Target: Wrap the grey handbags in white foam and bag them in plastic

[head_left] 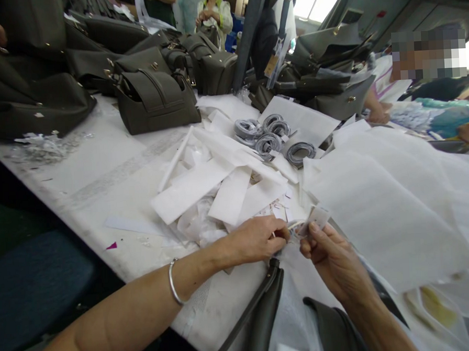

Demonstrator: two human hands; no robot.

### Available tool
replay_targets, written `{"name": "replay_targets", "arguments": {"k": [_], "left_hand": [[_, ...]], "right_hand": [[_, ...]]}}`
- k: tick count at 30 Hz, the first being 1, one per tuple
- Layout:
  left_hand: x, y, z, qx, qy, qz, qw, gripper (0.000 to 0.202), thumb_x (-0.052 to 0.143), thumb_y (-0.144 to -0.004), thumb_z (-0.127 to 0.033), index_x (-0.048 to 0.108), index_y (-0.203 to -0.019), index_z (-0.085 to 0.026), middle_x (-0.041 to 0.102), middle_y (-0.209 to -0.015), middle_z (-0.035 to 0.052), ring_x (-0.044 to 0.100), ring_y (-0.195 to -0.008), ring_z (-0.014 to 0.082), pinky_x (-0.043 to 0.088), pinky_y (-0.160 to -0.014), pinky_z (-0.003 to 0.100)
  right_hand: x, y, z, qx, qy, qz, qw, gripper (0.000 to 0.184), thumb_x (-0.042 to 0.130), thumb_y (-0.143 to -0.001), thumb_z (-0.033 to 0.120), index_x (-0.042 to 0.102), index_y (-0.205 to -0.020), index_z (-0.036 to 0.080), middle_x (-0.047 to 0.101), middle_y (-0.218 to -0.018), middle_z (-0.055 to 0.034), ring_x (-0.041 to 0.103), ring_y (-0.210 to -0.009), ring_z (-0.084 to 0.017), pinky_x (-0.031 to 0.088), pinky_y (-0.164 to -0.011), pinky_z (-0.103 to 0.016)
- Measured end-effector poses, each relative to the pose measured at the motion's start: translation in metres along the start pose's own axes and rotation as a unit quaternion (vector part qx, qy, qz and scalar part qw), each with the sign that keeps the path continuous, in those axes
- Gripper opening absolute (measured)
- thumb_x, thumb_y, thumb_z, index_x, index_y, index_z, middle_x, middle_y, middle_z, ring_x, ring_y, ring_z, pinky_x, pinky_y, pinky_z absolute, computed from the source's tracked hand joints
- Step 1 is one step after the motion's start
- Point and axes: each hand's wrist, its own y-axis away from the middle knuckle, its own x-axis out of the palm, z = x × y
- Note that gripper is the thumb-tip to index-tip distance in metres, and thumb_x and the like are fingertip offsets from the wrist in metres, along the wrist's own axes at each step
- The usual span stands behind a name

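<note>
Taking the two hands as the centre of the dial, the white table [112, 171] is the largest thing, its near edge slanting from ten o'clock to seven. A broad stack of white foam sheets [393, 204] covers its three o'clock side. Further out at eleven o'clock, a dark olive flap handbag [155, 98] stands upright, other bags of the same colour crowding behind it. At six o'clock, close to the person, lies another dark olive bag [265, 310], its visible edge and slim strap [242, 322] both running from one o'clock down to seven, with translucent plastic wrap [295, 319] just beside it (only part of this bag shows). Loose white packing strips [204, 190] heap at ten o'clock, and grey coiled straps [268, 142] sit at twelve.

The right hand [330, 249] pinches a small white tag [317, 218] between thumb and fingers, above the near bag; the tag's long axis tilts from two o'clock to eight, its lower end towards the left hand [261, 239]. That hand, below a silver bangle [174, 282], has its fingers drawn narrow on a thin white cord [296, 224], which stretches across to the tag at about three o'clock.
</note>
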Motion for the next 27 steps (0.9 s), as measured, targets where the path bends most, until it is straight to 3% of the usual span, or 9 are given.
{"name": "replay_targets", "arguments": {"k": [3, 7, 10, 17, 22, 27], "left_hand": [[0.006, 0.001, 0.003, -0.001, -0.026, 0.013, 1.000, 0.019, 0.054, -0.085, -0.017, 0.065, -0.101, -0.020, 0.069, -0.097, 0.0024, 0.063, -0.091, 0.0171, 0.046, -0.083, 0.025], [0.006, 0.002, 0.002, -0.074, -0.032, 0.027, 0.996, 0.026, 0.054, -0.090, -0.028, 0.060, -0.114, -0.020, 0.069, -0.092, 0.0028, 0.065, -0.084, 0.0181, 0.048, -0.073, 0.026], [0.004, 0.001, 0.001, -0.090, -0.031, 0.027, 0.995, 0.029, 0.054, -0.091, -0.031, 0.058, -0.117, -0.020, 0.070, -0.089, 0.0021, 0.066, -0.081, 0.0181, 0.048, -0.072, 0.026], [0.006, 0.003, 0.001, -0.078, -0.023, 0.038, 0.996, 0.027, 0.053, -0.089, -0.028, 0.060, -0.115, -0.022, 0.073, -0.093, 0.0020, 0.068, -0.083, 0.0179, 0.049, -0.074, 0.026], [0.005, 0.003, -0.002, -0.056, -0.021, 0.037, 0.998, 0.015, 0.051, -0.089, -0.026, 0.063, -0.095, -0.021, 0.072, -0.085, 0.0010, 0.067, -0.078, 0.0170, 0.047, -0.067, 0.023], [0.004, 0.003, -0.003, -0.071, -0.027, 0.041, 0.996, 0.014, 0.050, -0.087, -0.023, 0.064, -0.090, -0.021, 0.071, -0.081, 0.0005, 0.066, -0.075, 0.0168, 0.047, -0.066, 0.023]], "right_hand": [[0.001, 0.001, -0.001, 0.010, 0.022, 0.031, 0.999, 0.035, 0.081, -0.072, 0.051, 0.069, -0.077, 0.019, 0.058, -0.063, 0.0001, 0.051, -0.055, -0.011, 0.042, -0.051, -0.023], [0.002, 0.003, -0.004, 0.028, 0.070, 0.068, 0.995, 0.042, 0.076, -0.075, 0.057, 0.070, -0.088, 0.018, 0.068, -0.073, -0.0045, 0.059, -0.058, -0.015, 0.048, -0.055, -0.027], [0.002, 0.004, -0.004, 0.032, 0.082, 0.084, 0.993, 0.042, 0.072, -0.079, 0.059, 0.070, -0.091, 0.018, 0.068, -0.074, -0.0049, 0.059, -0.058, -0.015, 0.049, -0.058, -0.028], [0.004, 0.006, -0.011, 0.017, 0.084, 0.115, 0.990, 0.034, 0.069, -0.084, 0.053, 0.068, -0.085, 0.019, 0.062, -0.068, -0.0014, 0.054, -0.057, -0.012, 0.046, -0.055, -0.025], [0.004, 0.007, -0.018, 0.004, 0.116, 0.144, 0.983, 0.033, 0.063, -0.089, 0.051, 0.065, -0.082, 0.018, 0.061, -0.068, -0.0012, 0.055, -0.060, -0.014, 0.046, -0.056, -0.027], [0.004, 0.007, -0.019, -0.001, 0.140, 0.130, 0.982, 0.039, 0.066, -0.085, 0.056, 0.066, -0.078, 0.018, 0.063, -0.066, -0.0019, 0.054, -0.057, -0.015, 0.045, -0.057, -0.028]]}}
